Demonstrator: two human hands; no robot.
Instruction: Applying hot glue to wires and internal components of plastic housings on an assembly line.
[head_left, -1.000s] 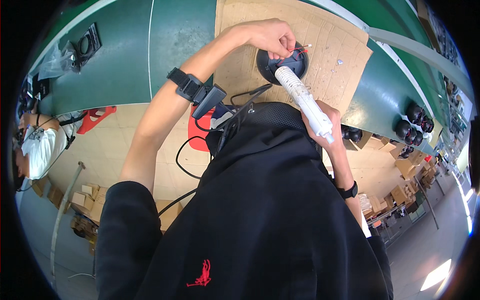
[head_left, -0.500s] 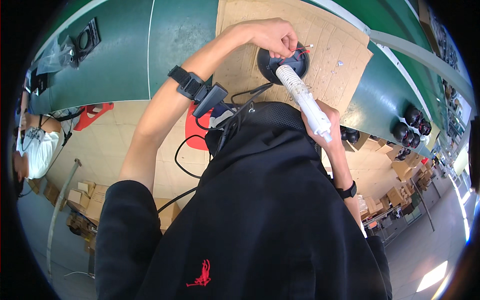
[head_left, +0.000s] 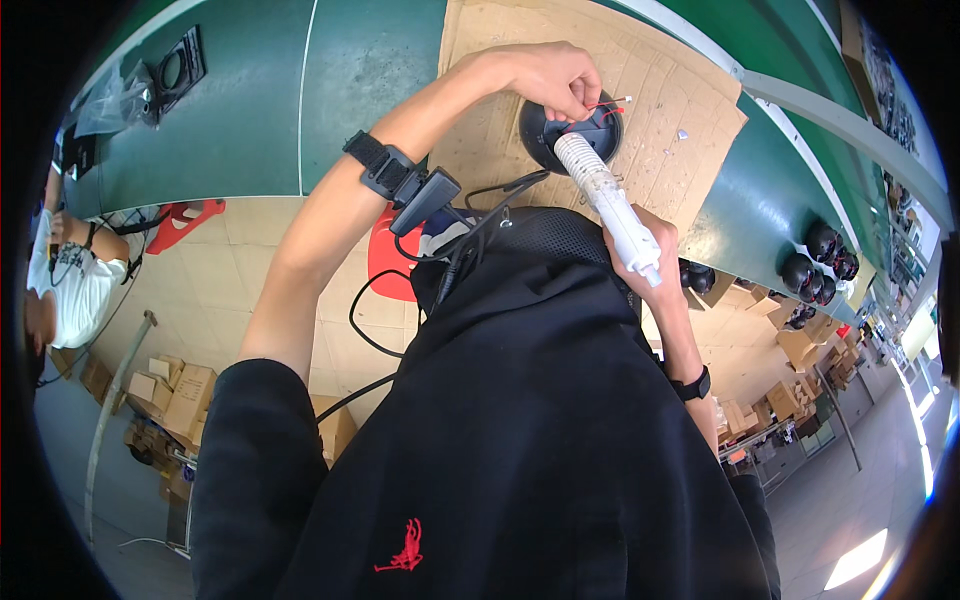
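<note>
A round black housing rests on a sheet of cardboard on the bench. Over it, my left hand is closed in a pinch, with thin red and dark wires coming out beside the fingertips; a small white connector ends one of them. My right hand is wrapped round a long white tool, which slants from near my waist up to the housing. The tool's ribbed end lies over the housing's lower edge; its tip is hidden. Part of the right fingers is behind the tool.
Black cables hang from a device on my left forearm, near a red stool. Round black parts sit at the bench's right edge. Plastic bags lie far left. Another person is at the left rim; cartons stand below.
Both hands, the tool and the housing keep nearly the same places relative to each other. The whole view has shifted slightly, and the person at the left has moved a little.
</note>
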